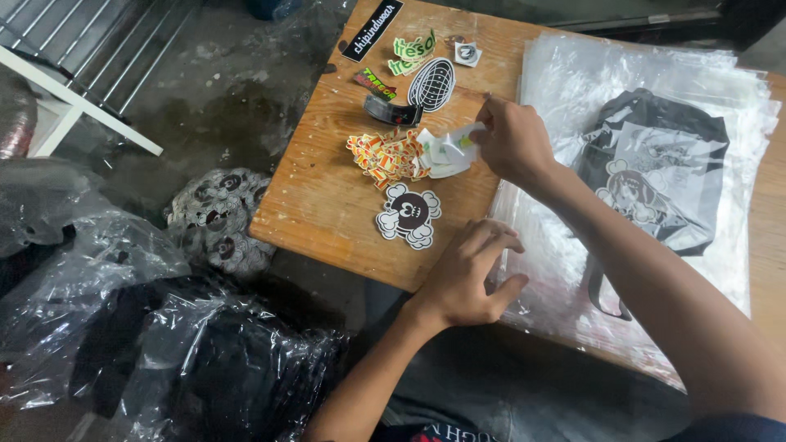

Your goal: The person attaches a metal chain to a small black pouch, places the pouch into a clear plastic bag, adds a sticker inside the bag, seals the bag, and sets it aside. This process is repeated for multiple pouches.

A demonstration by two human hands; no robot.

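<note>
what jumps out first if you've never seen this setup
Stickers are scattered over a wooden board, with the right hand pinching white stickers beside an orange-yellow pile. To the right lies a stack of clear plastic bags holding a black printed garment; the left hand rests on its edge.

Stained grey concrete floor point(205, 98) fills the upper left of the frame, with a white metal frame point(78, 102) at far left and a worn wooden tabletop point(319, 205) at centre.

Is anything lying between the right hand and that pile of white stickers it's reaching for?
Nothing visible: the right hand already touches the white stickers on the wooden board.
</note>
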